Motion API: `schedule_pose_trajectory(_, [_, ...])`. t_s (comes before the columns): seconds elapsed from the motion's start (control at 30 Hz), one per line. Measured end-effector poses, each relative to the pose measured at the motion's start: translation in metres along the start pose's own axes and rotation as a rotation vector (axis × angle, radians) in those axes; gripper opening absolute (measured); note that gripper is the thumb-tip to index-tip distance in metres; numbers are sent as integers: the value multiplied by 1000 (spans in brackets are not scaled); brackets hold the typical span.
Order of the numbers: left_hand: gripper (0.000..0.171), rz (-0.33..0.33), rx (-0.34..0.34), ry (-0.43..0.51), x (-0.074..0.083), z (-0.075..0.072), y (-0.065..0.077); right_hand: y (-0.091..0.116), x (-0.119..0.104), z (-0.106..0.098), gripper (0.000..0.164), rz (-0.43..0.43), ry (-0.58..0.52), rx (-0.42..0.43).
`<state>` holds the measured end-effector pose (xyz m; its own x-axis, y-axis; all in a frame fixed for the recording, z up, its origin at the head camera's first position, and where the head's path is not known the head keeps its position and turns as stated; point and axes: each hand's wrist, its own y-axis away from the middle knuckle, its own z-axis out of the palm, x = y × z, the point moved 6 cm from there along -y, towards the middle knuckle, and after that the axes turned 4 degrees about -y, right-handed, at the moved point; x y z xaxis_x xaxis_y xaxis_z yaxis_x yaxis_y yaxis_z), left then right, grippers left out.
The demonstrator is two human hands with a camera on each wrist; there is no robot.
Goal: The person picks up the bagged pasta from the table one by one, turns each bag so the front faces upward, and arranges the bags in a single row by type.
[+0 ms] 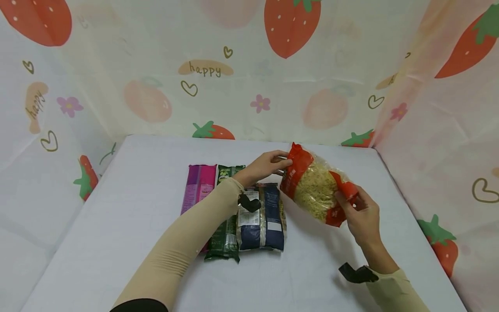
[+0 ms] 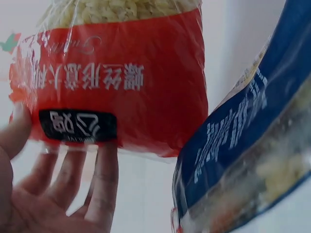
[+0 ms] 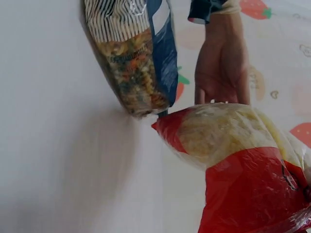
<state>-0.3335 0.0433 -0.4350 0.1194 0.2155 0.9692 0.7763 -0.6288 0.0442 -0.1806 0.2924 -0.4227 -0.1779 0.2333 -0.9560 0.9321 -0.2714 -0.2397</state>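
Observation:
A clear bag of pasta (image 1: pixel 313 188) with red printed ends is tilted above the right half of the white table. My left hand (image 1: pixel 265 167) holds its upper left end; in the left wrist view the thumb lies at the side of the red label and the fingers (image 2: pixel 104 179) reach behind the edge. At the lower right end, my right hand (image 1: pixel 362 212) grips the other red part, thumb on the near face. Just left of the bag stands a dark blue pasta packet (image 1: pixel 273 236), partly covered by the left wrist in the head view.
Left of the blue packet, a green packet (image 1: pixel 224 242) and a pink and purple packet (image 1: pixel 195 186) stand side by side, partly hidden by the left forearm. White tabletop (image 1: pixel 117 208) surrounds them. A strawberry-printed curtain (image 1: pixel 241 86) hangs along the back and both sides.

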Motion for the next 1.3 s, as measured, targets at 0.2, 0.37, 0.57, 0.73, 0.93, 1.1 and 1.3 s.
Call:
schedule_pose_trajectory(0.2, [67,12,-87,-1,-2,0,5,0,3,2,37,15,-132,37])
schedule_pose_trajectory(0.37, [72,-44,-158,-75,-9,0,7,-1,1,4,37,1,-242,44])
schedule_pose_trajectory(0.57, [79,-154,-209,-95,-17,0,11,-3,-2,7,39,-11,-310,45])
schedule_pose_trajectory(0.73, [81,-214,-243,-67,-19,0,13,-2,-1,9,46,-7,-350,48])
schedule_pose_trajectory(0.93, [78,-204,-206,9,-23,-4,10,-4,1,13,52,19,-418,41])
schedule_pose_trajectory(1.1, [71,-177,-151,48,-24,-7,9,-5,2,18,55,61,-468,10])
schedule_pose_trajectory(1.3, [59,-149,-95,120,-21,-8,10,-6,3,20,53,82,-420,-46])
